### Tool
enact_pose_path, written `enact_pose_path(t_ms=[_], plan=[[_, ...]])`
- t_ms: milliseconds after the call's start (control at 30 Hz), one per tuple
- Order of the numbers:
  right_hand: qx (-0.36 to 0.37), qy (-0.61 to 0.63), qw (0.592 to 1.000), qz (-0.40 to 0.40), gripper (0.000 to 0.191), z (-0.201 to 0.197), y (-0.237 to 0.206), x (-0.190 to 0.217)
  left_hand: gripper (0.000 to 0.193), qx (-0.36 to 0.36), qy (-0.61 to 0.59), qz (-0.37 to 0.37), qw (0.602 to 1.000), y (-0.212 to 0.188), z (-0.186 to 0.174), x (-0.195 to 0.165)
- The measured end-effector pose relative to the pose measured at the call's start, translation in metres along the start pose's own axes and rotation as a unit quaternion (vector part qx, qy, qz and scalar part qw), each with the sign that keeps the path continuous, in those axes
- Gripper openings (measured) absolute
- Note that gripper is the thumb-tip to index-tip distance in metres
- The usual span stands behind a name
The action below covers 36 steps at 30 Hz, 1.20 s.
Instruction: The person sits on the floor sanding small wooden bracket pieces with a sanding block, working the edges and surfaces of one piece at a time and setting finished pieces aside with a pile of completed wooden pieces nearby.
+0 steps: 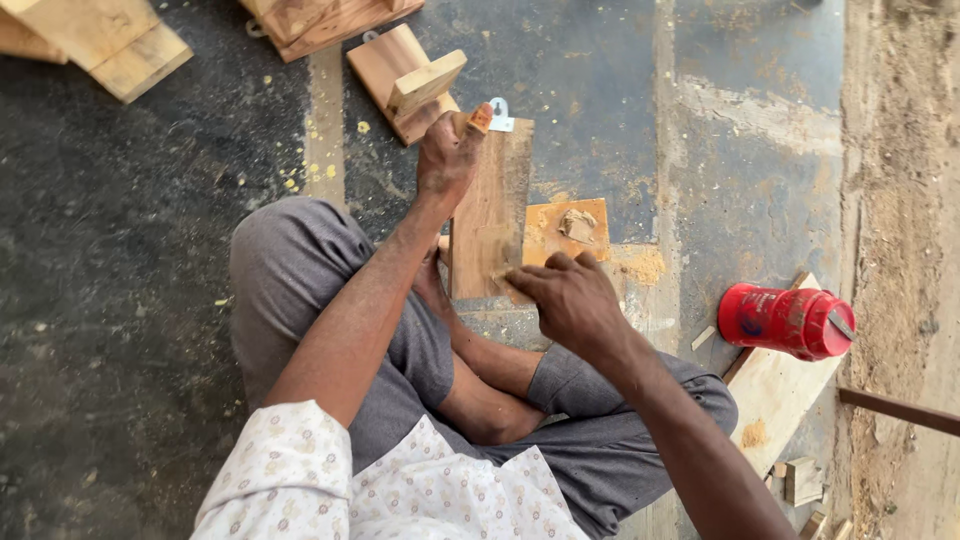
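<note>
On floor, plank point(487, 215) points away, left hand point(447, 152) gripping.

wooden board point(490, 215) | light brown, flat rectangle | lying on floor, long side pointing away, held at both ends

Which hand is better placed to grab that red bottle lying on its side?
Probably the right hand. It rests at the near end of the wooden board, on the same side as the red bottle. The left hand grips the board's far end, farther away.

R hand point(570, 300) fingertips hidden; wood blocks point(100, 40) cut off at top edge.
</note>
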State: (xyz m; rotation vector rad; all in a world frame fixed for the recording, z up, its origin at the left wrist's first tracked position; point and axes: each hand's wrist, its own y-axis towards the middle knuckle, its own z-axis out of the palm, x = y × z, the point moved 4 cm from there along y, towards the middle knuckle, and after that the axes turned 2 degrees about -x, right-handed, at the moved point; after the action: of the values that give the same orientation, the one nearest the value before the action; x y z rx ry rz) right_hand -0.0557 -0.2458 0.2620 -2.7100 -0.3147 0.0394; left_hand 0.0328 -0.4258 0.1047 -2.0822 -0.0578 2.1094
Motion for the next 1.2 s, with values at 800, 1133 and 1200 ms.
enact_pose_path(t_ms=[800, 1133, 1200], plan=[[-0.175, -0.042, 0.983, -0.025, 0.062, 0.036, -0.027, 0.006, 0.069, -0.002, 0.001, 0.012, 1.0, 0.004, 0.002, 0.017], [-0.136, 0.01, 0.991, 0.011, 0.049, 0.005, 0.024, -0.015, 0.067, -0.007, 0.013, 0.041, 0.999, 0.006, 0.001, 0.012], [-0.102, -0.007, 0.995, -0.012, 0.05, 0.015, 0.021, 0.0, 0.066, -0.008, -0.001, 0.004, 1.0, 0.005, -0.001, 0.014]])
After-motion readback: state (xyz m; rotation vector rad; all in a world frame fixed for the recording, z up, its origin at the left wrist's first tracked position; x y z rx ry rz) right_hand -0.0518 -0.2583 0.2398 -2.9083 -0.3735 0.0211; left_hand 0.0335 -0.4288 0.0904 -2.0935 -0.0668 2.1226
